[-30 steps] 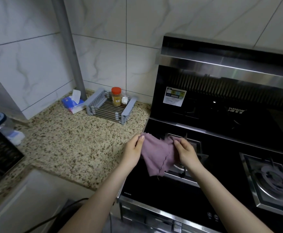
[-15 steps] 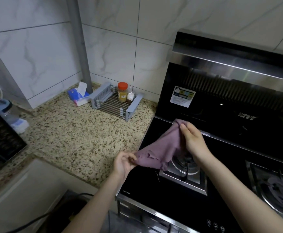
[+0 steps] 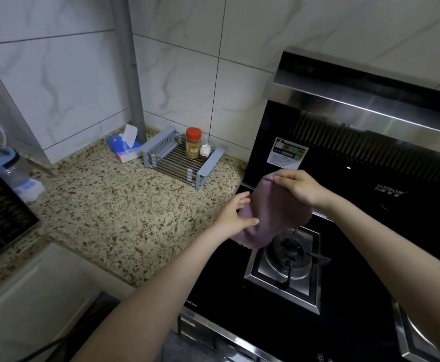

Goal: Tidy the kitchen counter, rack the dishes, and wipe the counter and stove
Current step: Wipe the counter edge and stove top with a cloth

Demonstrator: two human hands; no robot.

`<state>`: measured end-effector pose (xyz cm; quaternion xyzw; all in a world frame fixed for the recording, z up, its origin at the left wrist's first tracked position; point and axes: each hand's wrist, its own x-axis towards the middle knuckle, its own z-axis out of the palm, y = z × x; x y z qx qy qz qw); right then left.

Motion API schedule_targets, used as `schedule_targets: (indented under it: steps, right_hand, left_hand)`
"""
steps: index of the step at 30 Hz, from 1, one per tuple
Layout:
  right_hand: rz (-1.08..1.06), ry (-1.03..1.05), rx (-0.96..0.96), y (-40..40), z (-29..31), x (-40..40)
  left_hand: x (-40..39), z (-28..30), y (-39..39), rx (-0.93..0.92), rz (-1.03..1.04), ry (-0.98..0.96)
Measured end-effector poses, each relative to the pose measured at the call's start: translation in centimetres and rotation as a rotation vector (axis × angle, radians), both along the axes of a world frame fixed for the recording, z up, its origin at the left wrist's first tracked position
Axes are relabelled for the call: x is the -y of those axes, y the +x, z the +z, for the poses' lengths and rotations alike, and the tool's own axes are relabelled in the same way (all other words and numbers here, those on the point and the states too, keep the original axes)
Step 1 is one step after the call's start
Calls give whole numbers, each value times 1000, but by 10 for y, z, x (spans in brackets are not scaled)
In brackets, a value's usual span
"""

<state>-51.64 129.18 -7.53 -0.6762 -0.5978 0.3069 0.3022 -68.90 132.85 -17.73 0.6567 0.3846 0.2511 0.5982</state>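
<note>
Right hand (image 3: 301, 188) pinches the top edge of the purple cloth (image 3: 271, 215), left hand (image 3: 235, 218) grips its lower fold, held above the stove (image 3: 239, 296). Left of the grip the speckled surface (image 3: 114, 212) looks tidy, a jar standing in the rack (image 3: 184, 160). Wiping seemingly remains.

A single wide-angle camera worn on the person's head looks forward and down across a speckled granite counter (image 3: 114, 210) on the left and a black stove (image 3: 349, 296) on the right, toward the tiled corner wall (image 3: 182, 74). The view sits close above both forearms, which reach in from the bottom edge. With only one view, no overlap exists.
</note>
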Motion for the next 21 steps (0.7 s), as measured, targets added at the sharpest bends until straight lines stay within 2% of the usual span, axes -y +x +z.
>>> schedule_targets:
  steps: [2,4,7,10,17,21]
  right_hand:
    - [18,-7,40,7,1,-14]
    - [39,-20,106,12,3,-28]
    - [59,-8,347,21,10,-48]
    - [50,76,543,31,15,-65]
    - [122,244,692,16,21,-56]
    - [243,255,745,-21,-21,-14]
  left_hand:
    - [-15,2,9,-78,50,103]
    - [-31,7,17,-70,83,152]
    - [-56,17,33,-1,122,138]
    - [-80,22,50,-40,139,218]
    - [-89,20,48,85,246,251]
    - [-60,-14,10,47,58,194]
